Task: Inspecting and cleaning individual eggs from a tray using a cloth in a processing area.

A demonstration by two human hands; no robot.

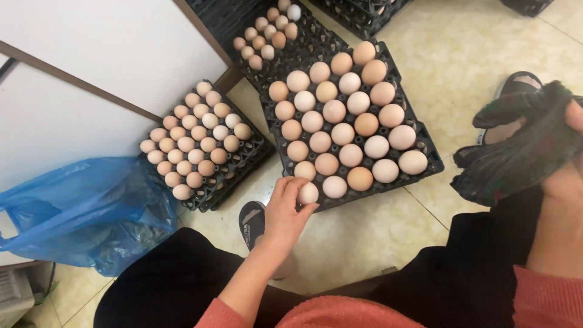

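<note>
One egg [308, 193] is pinched between the fingers of the left hand [283, 212] at the near left corner of the middle tray [432, 159], which is otherwise filled with brown and pale eggs. A dark cloth [516, 146] is gripped by the right hand [562, 200], fingers closed around it, well apart from the tray at the right. A second full tray [255, 152] is seen to the left, and a third [306, 45], partly filled, lies behind. A blue bag [85, 209] is slumped beside the left tray on the tiled floor [364, 237].
</note>
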